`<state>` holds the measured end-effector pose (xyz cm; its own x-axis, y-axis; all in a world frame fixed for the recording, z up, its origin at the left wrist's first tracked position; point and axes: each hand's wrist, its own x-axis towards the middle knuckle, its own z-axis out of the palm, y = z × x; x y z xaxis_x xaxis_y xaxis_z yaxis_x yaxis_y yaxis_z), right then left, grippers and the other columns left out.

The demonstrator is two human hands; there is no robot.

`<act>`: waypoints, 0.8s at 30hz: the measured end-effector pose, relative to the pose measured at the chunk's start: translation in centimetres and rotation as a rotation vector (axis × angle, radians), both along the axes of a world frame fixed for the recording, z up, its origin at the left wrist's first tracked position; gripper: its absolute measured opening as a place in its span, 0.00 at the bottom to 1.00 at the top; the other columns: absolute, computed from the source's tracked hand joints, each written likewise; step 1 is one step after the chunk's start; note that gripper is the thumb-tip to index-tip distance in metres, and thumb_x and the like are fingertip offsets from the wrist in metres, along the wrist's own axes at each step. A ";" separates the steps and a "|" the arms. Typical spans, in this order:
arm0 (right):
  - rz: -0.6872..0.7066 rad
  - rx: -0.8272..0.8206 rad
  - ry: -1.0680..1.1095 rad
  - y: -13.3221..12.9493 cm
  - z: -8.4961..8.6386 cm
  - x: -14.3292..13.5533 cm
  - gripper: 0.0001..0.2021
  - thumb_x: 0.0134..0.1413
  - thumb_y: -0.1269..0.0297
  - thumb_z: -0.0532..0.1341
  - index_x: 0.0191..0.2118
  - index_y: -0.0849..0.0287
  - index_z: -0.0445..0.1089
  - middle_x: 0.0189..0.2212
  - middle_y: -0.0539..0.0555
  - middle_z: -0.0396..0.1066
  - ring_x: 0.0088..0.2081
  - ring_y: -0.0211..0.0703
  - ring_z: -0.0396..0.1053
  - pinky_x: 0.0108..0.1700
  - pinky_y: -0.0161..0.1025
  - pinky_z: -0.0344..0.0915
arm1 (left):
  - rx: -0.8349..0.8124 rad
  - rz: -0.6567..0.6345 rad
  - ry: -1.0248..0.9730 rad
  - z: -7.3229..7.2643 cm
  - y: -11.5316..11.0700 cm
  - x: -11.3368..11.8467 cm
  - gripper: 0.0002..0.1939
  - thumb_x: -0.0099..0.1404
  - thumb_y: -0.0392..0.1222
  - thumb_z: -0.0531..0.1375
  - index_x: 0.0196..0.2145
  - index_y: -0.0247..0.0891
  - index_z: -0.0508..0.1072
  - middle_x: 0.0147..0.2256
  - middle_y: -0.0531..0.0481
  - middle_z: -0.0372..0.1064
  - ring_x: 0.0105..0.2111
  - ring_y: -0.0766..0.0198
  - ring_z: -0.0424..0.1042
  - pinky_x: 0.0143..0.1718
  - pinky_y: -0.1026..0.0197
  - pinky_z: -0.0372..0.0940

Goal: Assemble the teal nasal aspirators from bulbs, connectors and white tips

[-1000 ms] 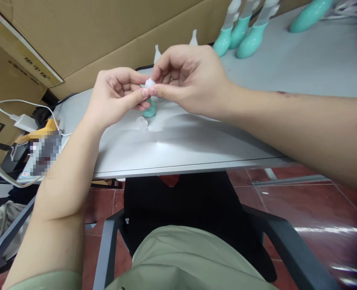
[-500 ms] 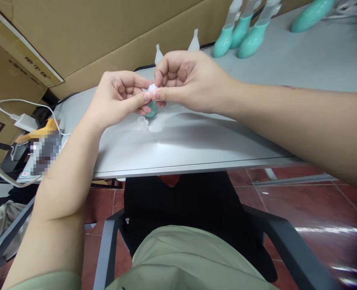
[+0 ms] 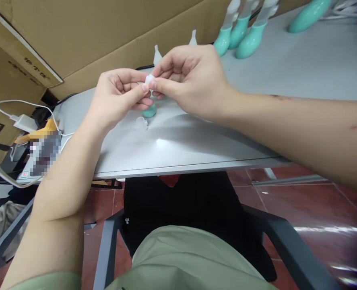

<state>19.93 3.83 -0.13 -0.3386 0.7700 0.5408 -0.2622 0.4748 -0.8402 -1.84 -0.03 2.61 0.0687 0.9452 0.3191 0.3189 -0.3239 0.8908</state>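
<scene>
Between the fingertips of both hands is a small white plastic piece [image 3: 149,79], partly covered by the fingers. My left hand [image 3: 118,90] pinches it from the left. From the right, my right hand [image 3: 190,76] pinches the same piece with thumb and forefinger. Under the fingers a teal rubber bulb [image 3: 149,110] shows on the table, its upper part hidden. A small clear plastic part [image 3: 142,123] lies just in front of the bulb. Behind the hands stand a white pointed nozzle [image 3: 157,55] and a second nozzle [image 3: 193,38], their lower parts covered.
Several teal bulbs with clear tubes [image 3: 252,40] stand at the back of the grey table [image 3: 172,155]. Another teal bulb [image 3: 309,16] lies farther right. Cardboard [image 3: 106,32] walls the back. At left are a white charger [image 3: 25,123], cables and a yellow object [image 3: 47,131].
Both hands have risen slightly with the white piece, and more of the teal bulb beneath shows. The right wrist has tilted a little. The clear part stays in place.
</scene>
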 end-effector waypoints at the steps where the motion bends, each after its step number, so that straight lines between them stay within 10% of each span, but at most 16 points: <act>1: -0.007 0.009 -0.036 0.0 0.0 0.0 0.16 0.67 0.69 0.86 0.36 0.52 0.80 0.36 0.49 0.80 0.40 0.42 0.79 0.49 0.41 0.80 | -0.002 -0.010 -0.009 0.1 0.0 0.0 0.05 0.72 0.37 0.80 0.45 0.42 0.94 0.36 0.52 0.91 0.35 0.59 0.93 0.41 0.60 0.91; 24: 0.363 -0.121 -0.080 1.7 -0.2 1.1 0.26 0.68 0.52 0.91 0.41 0.52 0.74 0.31 0.44 0.82 0.31 0.35 0.76 0.36 0.31 0.74 | -0.094 -0.027 0.086 0.9 -0.7 -0.3 0.12 0.71 0.44 0.87 0.42 0.39 0.90 0.37 0.48 0.91 0.40 0.49 0.97 0.45 0.53 0.94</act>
<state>21.00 5.48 -0.36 -0.6384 0.6489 0.4141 -0.3264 0.2590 -0.9091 -2.11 -0.69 3.46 0.1182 0.9680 0.2213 0.3880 -0.2501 0.8871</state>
